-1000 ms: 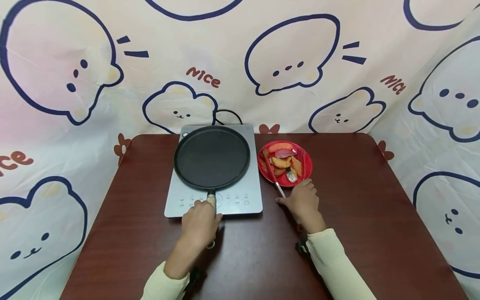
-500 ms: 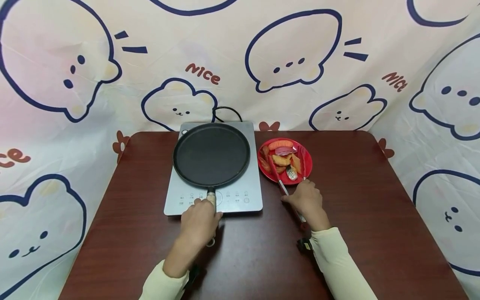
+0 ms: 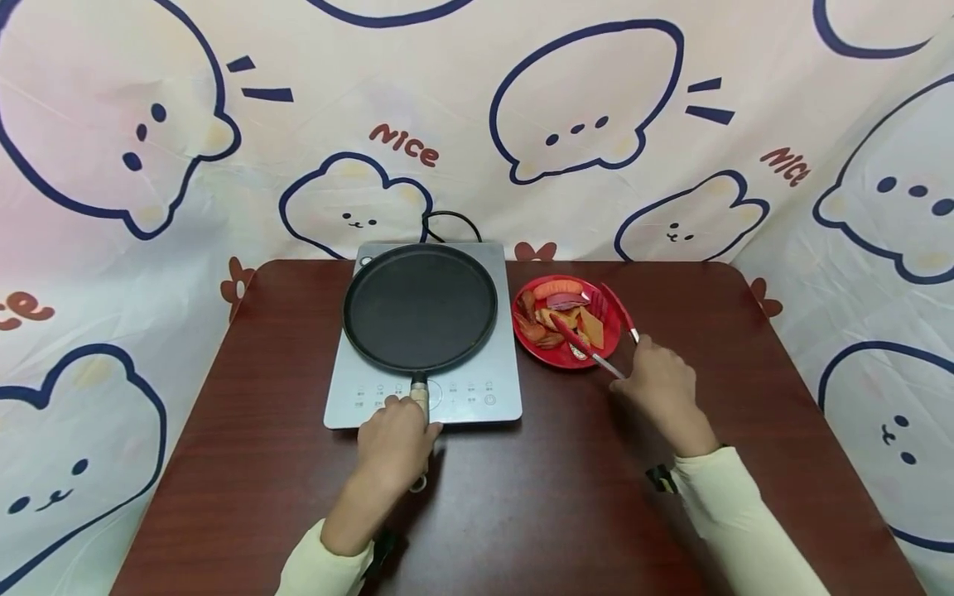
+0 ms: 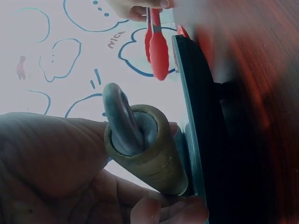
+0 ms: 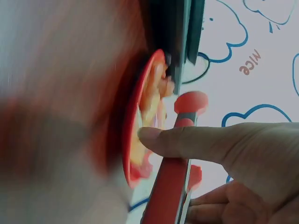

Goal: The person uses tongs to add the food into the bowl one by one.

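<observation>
My left hand [image 3: 395, 443] grips the handle [image 4: 161, 163] of a flat black pan [image 3: 421, 308], which rests on a silver induction cooktop [image 3: 484, 414]. Its wooden-looking grip ends in a metal hanging loop [image 4: 124, 119]. Red-tipped tongs [image 3: 589, 352] are in my right hand [image 3: 662, 389], with thumb and fingers on opposite sides. The tong arms are spread, one tip over the food and the other at the right rim of a red plate [image 3: 547, 358]. On that plate lie a pinkish-orange piece [image 3: 557, 288], a purple slice [image 3: 564, 301] and several brownish pieces [image 3: 532, 331]. Nothing sits between the tong tips.
Both hands work over a dark brown wooden table [image 3: 522, 513]. A cartoon-printed cloth [image 3: 462, 99] hangs behind it and at the sides. A black cord [image 3: 458, 217] loops behind the cooktop.
My right hand has moved right and lifted with the tongs, whose tips shifted rightward over the plate. The left hand stays on the pan handle, and the pan stays put.
</observation>
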Tool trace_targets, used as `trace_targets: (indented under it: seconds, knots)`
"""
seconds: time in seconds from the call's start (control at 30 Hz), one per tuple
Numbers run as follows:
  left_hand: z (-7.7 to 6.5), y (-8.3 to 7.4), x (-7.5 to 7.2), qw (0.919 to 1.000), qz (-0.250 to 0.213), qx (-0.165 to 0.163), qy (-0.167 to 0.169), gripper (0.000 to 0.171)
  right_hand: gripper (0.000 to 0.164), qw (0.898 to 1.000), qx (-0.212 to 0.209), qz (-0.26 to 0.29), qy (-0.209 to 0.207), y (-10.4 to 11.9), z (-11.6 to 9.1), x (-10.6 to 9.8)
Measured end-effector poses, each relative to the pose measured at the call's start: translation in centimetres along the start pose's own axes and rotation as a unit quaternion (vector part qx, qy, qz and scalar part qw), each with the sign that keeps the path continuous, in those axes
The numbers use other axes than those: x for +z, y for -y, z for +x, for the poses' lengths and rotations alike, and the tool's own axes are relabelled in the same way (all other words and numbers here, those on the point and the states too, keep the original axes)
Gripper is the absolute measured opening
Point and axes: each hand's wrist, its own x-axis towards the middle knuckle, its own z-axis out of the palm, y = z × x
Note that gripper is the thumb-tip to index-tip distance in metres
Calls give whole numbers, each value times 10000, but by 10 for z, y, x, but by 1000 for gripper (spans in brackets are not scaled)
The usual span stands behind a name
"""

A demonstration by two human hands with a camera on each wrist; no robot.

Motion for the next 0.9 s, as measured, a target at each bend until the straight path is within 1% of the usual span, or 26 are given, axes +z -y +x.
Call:
trace_targets:
  seconds: [0.07,0.13,0.27,0.43,0.57,0.73,0.83,0.9]
  knots:
    - [-1,0,0,10000,13,-7,-3,38,80,9996,-168,-205,-116,-5,3,-5]
    - [-1,1,0,10000,3,-16,-16,39,82,9989,-274,-384,-75,-9,5,-8]
    - [-2,1,1,10000,-35,-24,-71,39,75,9976,-364,-542,239,-13,2,-12]
    - [-1,1,2,9998,1,-42,-169,41,62,9944,-521,-560,730,-12,-10,-15]
    - [0,0,1,9998,56,-62,-201,43,54,9913,-642,-677,932,-10,-20,-18]
    - [-1,-1,2,9999,23,-73,-145,42,51,9879,-722,-919,1023,-4,-23,-22]
    - [-1,0,2,9999,16,-69,-135,42,47,9868,-841,-1032,918,1,-21,-22]
    - [-1,0,2,9999,17,-62,-133,42,41,9863,-949,-1098,784,5,-18,-21]
